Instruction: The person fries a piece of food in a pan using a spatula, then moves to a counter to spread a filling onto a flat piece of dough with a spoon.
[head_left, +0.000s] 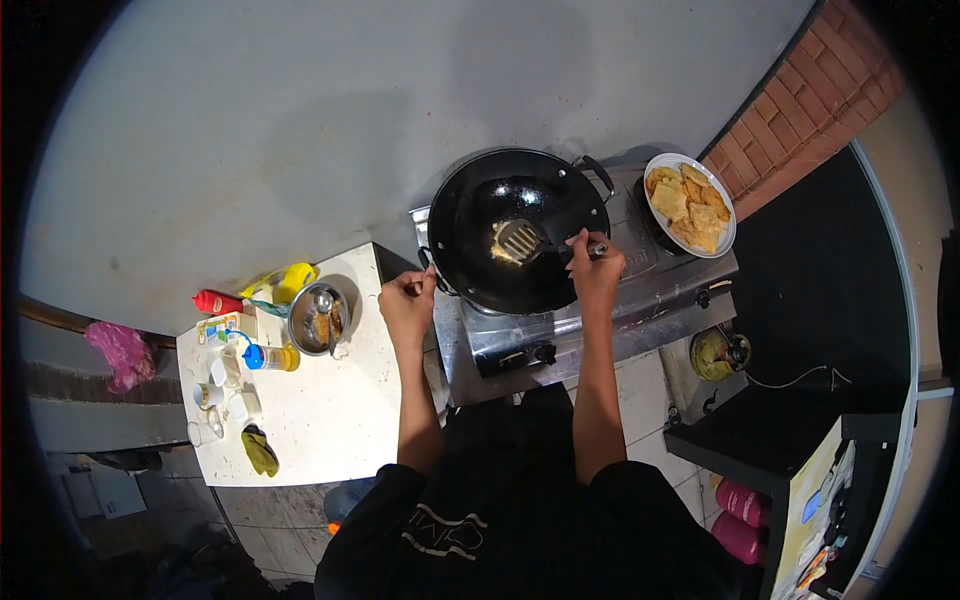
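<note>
One white-topped counter (340,430) is standing left of the wok, and a silver metal stove (650,312) is supporting the wok from below. The wide black wok (470,200) itself is showing a glossy inner surface; if that is hot oil, a hasty scrape could be splashing it towards the bare forearms. A white round plate (731,222), right of the wok, is holding heaped golden fried pieces (690,205); a swinging right elbow or wrist could be knocking it. A round metal bowl (301,330) is resting on the counter, left of the wok.

The left hand (408,298) is pinching the wok's black loop handle (424,258), its grip closed; uneven pulling could be tilting the wok, and heated metal could be burning those fingertips. The right hand (597,262) is gripping a dark slotted spatula (521,240). Near the wok's middle, a small golden piece (503,252) is lying partly under the spatula, where rough prying could be tearing it.
</note>
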